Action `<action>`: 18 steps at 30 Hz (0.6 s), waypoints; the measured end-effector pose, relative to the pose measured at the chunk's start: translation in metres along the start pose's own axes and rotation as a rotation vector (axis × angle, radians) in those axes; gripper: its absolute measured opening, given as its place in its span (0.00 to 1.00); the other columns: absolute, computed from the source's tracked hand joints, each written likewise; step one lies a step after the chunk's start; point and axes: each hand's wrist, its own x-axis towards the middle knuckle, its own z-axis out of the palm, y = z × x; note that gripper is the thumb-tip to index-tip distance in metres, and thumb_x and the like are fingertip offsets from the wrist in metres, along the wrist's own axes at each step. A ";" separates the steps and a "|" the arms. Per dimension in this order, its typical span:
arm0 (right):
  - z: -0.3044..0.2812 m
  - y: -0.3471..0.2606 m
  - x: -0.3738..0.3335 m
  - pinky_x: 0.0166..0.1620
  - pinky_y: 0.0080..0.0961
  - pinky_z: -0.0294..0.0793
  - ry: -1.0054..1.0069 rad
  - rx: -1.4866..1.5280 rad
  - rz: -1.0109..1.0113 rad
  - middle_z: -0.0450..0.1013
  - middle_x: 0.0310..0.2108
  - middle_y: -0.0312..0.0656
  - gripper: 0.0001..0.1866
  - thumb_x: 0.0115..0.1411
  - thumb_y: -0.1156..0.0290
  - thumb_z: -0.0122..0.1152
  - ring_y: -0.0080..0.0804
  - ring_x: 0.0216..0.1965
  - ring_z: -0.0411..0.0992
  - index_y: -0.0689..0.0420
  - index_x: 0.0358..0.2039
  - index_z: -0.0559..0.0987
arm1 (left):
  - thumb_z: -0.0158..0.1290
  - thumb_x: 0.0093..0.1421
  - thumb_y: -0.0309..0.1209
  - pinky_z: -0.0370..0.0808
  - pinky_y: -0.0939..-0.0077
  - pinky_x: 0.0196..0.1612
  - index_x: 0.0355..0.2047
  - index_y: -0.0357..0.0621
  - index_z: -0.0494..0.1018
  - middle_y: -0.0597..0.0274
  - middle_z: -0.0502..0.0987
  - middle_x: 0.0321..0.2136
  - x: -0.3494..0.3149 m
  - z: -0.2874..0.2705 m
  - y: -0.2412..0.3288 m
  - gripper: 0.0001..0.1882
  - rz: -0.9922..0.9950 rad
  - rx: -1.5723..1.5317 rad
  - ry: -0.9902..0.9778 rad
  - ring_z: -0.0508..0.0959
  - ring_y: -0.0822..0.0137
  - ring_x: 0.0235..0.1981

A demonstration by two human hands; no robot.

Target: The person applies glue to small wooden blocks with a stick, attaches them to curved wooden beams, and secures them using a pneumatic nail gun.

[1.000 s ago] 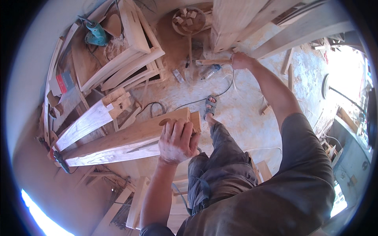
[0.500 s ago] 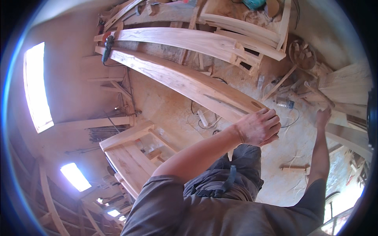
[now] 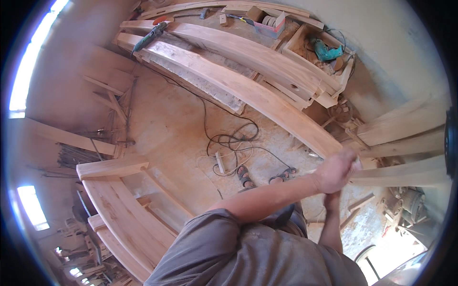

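Observation:
A long pale wooden beam (image 3: 248, 90) runs from the far left to my hands, its smooth face upward. My left hand (image 3: 338, 170) is closed at the near end of this beam, slightly smeared by motion. A small light patch shows by its fingers; what they hold, I cannot make out. My right hand is hidden behind the left one; only the right forearm (image 3: 332, 221) shows, rising to meet it. Across the beam's far end lies a dark green power tool (image 3: 150, 37) with a cord.
A second beam (image 3: 238, 47) lies behind the first. Beyond it are a teal power tool (image 3: 326, 49) and a box of discs (image 3: 270, 26). A black cord (image 3: 229, 139) coils on the floor near my feet. A wooden frame (image 3: 129, 209) stands left; planks (image 3: 400, 133) lean right.
My right hand has come from the planks at the right to behind my left hand. The beam's slotted near end no longer shows. My view has shifted, bringing my feet into sight.

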 end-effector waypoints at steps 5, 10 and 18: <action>0.171 -0.069 -0.054 0.43 0.30 0.78 -0.409 0.335 0.081 0.80 0.36 0.40 0.11 0.67 0.66 0.61 0.28 0.38 0.78 0.63 0.41 0.81 | 0.47 0.76 0.41 0.73 0.77 0.33 0.45 0.40 0.73 0.65 0.74 0.29 -0.046 -0.138 -0.002 0.15 -0.384 -0.779 0.270 0.74 0.74 0.28; 0.278 -0.096 -0.078 0.31 0.25 0.78 -0.410 0.131 0.184 0.80 0.28 0.43 0.09 0.64 0.70 0.65 0.28 0.24 0.77 0.65 0.35 0.83 | 0.44 0.75 0.33 0.73 0.77 0.31 0.38 0.40 0.72 0.65 0.75 0.25 -0.110 -0.252 0.022 0.12 -0.304 -0.424 0.373 0.74 0.74 0.25; 0.367 -0.115 -0.073 0.29 0.24 0.78 -0.656 -0.195 0.123 0.81 0.26 0.39 0.11 0.69 0.67 0.62 0.25 0.24 0.78 0.61 0.32 0.84 | 0.47 0.76 0.38 0.79 0.70 0.30 0.38 0.41 0.72 0.57 0.79 0.29 -0.185 -0.335 -0.010 0.14 -0.418 -0.788 0.792 0.78 0.67 0.24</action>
